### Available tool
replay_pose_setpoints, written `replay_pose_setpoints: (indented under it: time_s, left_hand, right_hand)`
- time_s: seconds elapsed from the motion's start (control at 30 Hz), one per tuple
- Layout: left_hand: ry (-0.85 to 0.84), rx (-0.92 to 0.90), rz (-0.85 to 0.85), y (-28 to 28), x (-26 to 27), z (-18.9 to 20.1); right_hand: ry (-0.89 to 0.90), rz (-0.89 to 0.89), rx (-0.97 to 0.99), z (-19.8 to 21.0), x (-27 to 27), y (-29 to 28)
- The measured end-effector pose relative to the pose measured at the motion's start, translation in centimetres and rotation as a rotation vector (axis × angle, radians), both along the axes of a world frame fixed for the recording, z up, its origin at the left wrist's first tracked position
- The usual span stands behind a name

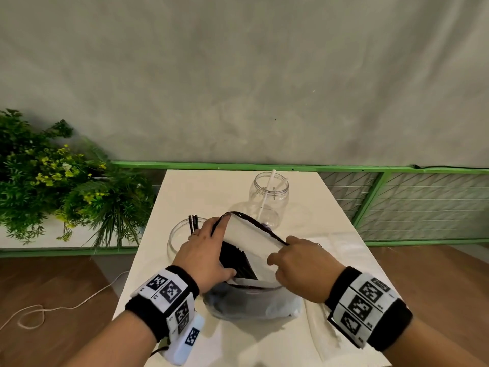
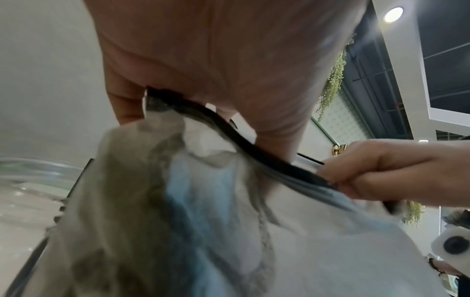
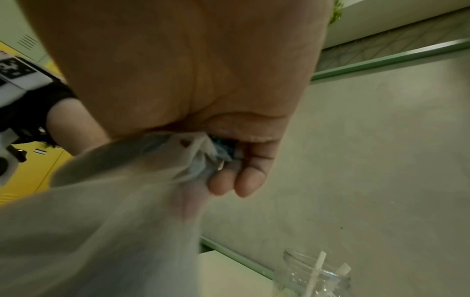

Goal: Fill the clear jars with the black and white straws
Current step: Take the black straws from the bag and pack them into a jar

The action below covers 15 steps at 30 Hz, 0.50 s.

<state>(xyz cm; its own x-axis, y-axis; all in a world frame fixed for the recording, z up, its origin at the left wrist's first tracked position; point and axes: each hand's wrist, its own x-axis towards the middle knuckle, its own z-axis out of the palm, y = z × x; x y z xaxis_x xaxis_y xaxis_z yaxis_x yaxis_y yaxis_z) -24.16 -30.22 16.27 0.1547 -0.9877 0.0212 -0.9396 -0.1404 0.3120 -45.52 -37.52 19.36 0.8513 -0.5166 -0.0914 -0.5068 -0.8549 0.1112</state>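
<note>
Both hands are clamped on the mouth of the bag (image 1: 254, 242): the left hand (image 1: 205, 254) has its grip pinched on the dark-trimmed rim at the near-left side, and the right hand (image 1: 304, 263) has its fingers (image 3: 250, 180) curled tight on the rim opposite, so the opening is pulled wide between them. Inside the bag, a bundle of black straws (image 1: 236, 263) shows right by the left thumb. The bag's crumpled white-and-blue body sits on the white surface (image 1: 299, 207). Just left of the left hand stands a wide clear jar (image 1: 176, 238) with a few black straws sticking up from it. Further back, beyond the bag, a second clear jar (image 1: 268, 200) stands upright, holding white straws (image 1: 267, 192) that lean against its rim. Green plants (image 1: 53, 181) sit off to the left of the surface.
</note>
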Motion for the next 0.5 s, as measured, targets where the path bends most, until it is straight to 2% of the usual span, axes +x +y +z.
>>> replay_pose_setpoints:
  time_s: [0.13, 0.23, 0.37, 0.5]
  left_hand:
    - [-0.063, 0.052, 0.012, -0.4, 0.0, -0.3]
    - [-0.139, 0.105, 0.025, -0.6, 0.2, -0.5]
    - [-0.219, 0.081, 0.034, -0.9, 0.3, -0.5]
    - [-0.209, 0.088, 0.011, -0.5, 0.3, -0.4]
  right_hand:
    - [-0.007, -0.010, 0.010, -0.3, 0.3, -0.1]
    - [0.044, 0.128, -0.076, -1.9, 0.1, 0.1]
    - [-0.091, 0.242, -0.122, -3.5, -0.3, 0.3]
    - [-0.080, 0.229, -0.138, -4.4, -1.1, 0.3]
